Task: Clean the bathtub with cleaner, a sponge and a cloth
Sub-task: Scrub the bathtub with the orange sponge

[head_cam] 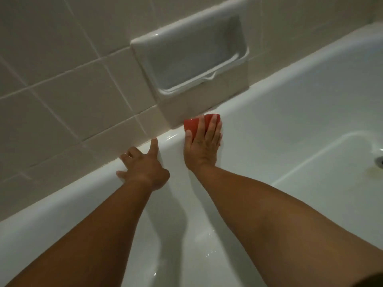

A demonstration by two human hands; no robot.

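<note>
- Water drops are glistening on the near inner wall of the white bathtub (290, 104).
- Left hand (143, 168) is resting on the far rim, fingers (154, 145) spread wide, holding nothing.
- Right hand (204, 146) is pressing a red sponge (191, 123) against the tub just below that rim, fingers lying flat over it.
- Soap dish (192, 56) is sitting recessed in the tiled wall (62, 79), just above the sponge.

Left hand (143, 168) splayed, right hand (204, 141) flat

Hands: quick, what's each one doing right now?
Left hand: open, fingers spread, resting on the tub rim.
Right hand: open, flat fingers pressing the sponge onto the tub rim.
</note>
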